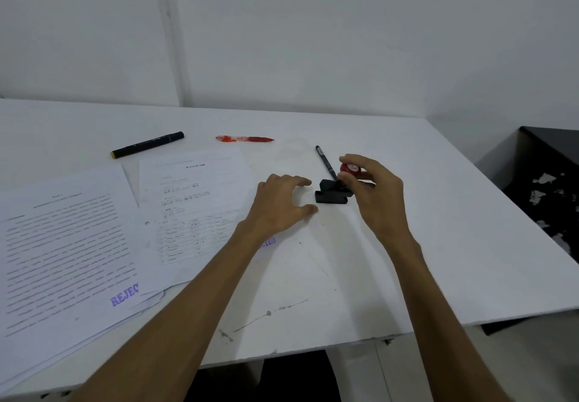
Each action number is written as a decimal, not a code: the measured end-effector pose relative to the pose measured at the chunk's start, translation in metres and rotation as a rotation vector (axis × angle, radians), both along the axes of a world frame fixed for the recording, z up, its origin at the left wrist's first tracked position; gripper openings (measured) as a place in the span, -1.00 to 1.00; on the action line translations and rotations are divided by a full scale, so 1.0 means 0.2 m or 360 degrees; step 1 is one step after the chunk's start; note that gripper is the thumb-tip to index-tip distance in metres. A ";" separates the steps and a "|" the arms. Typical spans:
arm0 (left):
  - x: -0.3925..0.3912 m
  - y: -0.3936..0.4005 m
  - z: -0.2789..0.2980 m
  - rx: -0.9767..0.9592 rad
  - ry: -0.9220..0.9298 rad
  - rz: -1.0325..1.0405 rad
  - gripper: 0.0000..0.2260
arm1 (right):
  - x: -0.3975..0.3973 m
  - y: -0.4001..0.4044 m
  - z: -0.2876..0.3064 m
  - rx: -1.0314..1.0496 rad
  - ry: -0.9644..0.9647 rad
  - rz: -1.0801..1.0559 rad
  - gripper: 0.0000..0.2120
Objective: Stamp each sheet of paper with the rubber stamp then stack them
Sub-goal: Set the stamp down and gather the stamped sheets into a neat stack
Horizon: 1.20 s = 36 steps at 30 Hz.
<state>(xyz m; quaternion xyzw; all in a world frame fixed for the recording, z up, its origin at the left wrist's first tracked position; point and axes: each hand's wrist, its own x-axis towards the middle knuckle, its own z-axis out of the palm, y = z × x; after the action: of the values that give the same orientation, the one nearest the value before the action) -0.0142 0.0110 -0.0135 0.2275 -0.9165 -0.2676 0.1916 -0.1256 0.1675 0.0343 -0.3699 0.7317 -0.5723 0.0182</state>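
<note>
White tabletop (360, 260) | right hand (374, 195) gripping rubber stamp (349, 171) | left hand (279, 206) spread, holding nothing | stamped sheets (94, 245) lower left, stacking seemingly left.

Even soft light, faint shadows, edges bowed

A black rubber stamp with a round red knob (333, 190) stands upright on the table. To its left, white printed paper sheets (125, 229) lie overlapped, with purple stamp marks near their bottom edges.
</note>
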 end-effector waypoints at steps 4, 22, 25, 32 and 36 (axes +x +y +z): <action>-0.06 -0.02 -0.01 -0.0025 -0.0017 -0.0013 -0.54 | -0.03 -0.03 -0.03 0.0060 0.0041 0.0025 -0.76; -0.14 -0.04 -0.07 -0.0074 0.0038 -0.0032 -0.60 | -0.09 -0.07 -0.10 0.0161 0.0133 0.0009 -0.74; -0.14 -0.05 -0.08 -0.0069 0.0032 -0.0038 -0.60 | -0.08 -0.07 -0.10 0.0154 0.0136 0.0016 -0.75; -0.14 -0.06 -0.09 -0.0073 0.0029 -0.0049 -0.60 | -0.07 -0.07 -0.10 0.0176 0.0200 0.0031 -0.75; -0.14 -0.06 -0.09 -0.0095 0.0033 -0.0057 -0.60 | -0.07 -0.07 -0.10 0.0184 0.0210 0.0037 -0.76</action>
<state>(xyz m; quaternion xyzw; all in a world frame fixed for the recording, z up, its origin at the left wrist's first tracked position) -0.0429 -0.0007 -0.0325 0.2023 -0.9260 -0.2457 0.2029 -0.1406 0.1531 0.0151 -0.4136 0.7587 -0.5032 -0.0021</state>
